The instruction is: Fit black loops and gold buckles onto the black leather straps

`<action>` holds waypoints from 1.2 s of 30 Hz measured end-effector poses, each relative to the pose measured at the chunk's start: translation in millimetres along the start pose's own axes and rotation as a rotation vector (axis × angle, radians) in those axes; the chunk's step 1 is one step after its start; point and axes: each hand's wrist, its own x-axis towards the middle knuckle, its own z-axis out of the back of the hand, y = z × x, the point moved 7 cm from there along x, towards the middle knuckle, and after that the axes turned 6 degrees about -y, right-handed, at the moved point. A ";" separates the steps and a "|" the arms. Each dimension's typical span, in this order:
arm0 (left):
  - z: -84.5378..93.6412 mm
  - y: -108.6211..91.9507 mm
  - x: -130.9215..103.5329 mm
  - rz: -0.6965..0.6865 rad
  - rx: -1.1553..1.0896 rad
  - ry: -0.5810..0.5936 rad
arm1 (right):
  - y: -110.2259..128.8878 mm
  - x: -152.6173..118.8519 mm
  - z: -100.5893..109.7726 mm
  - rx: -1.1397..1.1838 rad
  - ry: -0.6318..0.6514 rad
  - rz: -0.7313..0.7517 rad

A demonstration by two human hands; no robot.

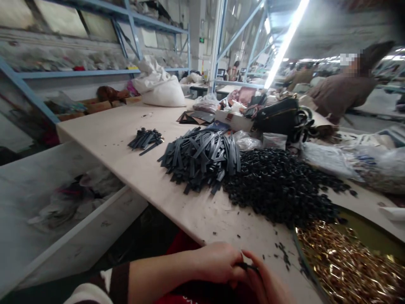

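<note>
My left hand (pixel 220 261) is closed at the table's near edge, its fingertips pinching a small black strip (pixel 248 266). My right hand (pixel 267 280) meets it from the right, fingers bent round the other end of the strip. Much of the strip is hidden by the fingers. Beyond the hands lies a large heap of flat black strips (pixel 202 154). Right of it spreads a pile of small black looped pieces (pixel 278 183). A round tray (pixel 370 226) of shiny gold-coloured metal pieces (pixel 354 261) stands beside my right hand.
A smaller bunch of black strips (pixel 146 139) lies farther left on the pale table (pixel 114 126). A white sack (pixel 163 88), a black bag (pixel 278 118) and plastic packets (pixel 329 158) sit farther back. An open white bin (pixel 82 236) stands at the left. A person (pixel 335 93) is at the far right.
</note>
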 end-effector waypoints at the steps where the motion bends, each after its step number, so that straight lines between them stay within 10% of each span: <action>1: 7.7 0.6 10.1 -0.001 0.111 -0.065 | -2.2 10.9 1.6 -0.046 -0.013 0.019; 9: 139.7 16.2 55.4 0.067 0.852 -0.699 | -15.7 56.1 13.9 -0.412 -0.239 0.158; 13: 174.1 38.0 73.7 0.202 0.962 -0.769 | -20.6 55.4 11.9 -0.435 -0.264 0.192; 23: 162.9 17.4 43.2 0.151 1.119 -0.752 | -20.2 45.9 20.1 -0.272 -0.364 0.190; 32: 24.3 -47.6 -39.6 -0.377 0.961 -0.507 | -8.9 25.5 18.4 0.759 -0.268 -0.367; 36: 21.2 -44.7 -36.4 -0.306 0.422 -0.500 | 5.2 20.1 17.1 0.831 -0.151 -0.343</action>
